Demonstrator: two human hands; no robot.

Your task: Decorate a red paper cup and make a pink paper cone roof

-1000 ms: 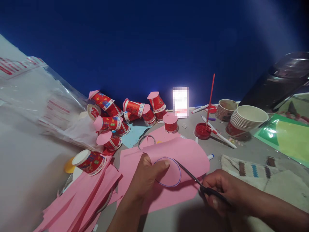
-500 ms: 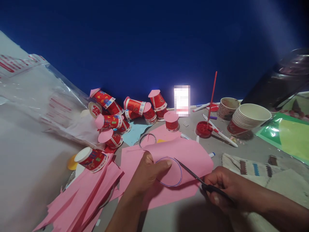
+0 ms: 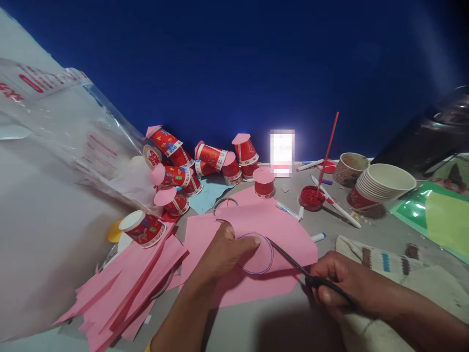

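Observation:
My left hand [image 3: 229, 249] grips a sheet of pink paper [image 3: 289, 227], its thumb lying on a circle drawn in blue-purple ink; the fingers under the sheet are hidden. In my right hand [image 3: 335, 281] is a pair of black-handled scissors [image 3: 287, 254], fingers wrapped round the handles. The blades reach over the paper with their tip at the circle's right upper edge. More pink paper lies beneath on the table. Just behind, a red paper cup [image 3: 264, 189] stands upside down with a pink disc on it.
Several decorated red cups [image 3: 210, 156] lie at the back left beside a plastic bag [image 3: 106, 142]. Pink scraps [image 3: 128, 288] are piled at left. To the right are a red paint pot [image 3: 311, 198] with a brush, stacked cups [image 3: 384, 181], markers and a cloth [image 3: 366, 254].
The view has shifted slightly. The pink sheet's right edge has flattened somewhat, and the scissors stay at the circle's edge. Both hands keep their grip.

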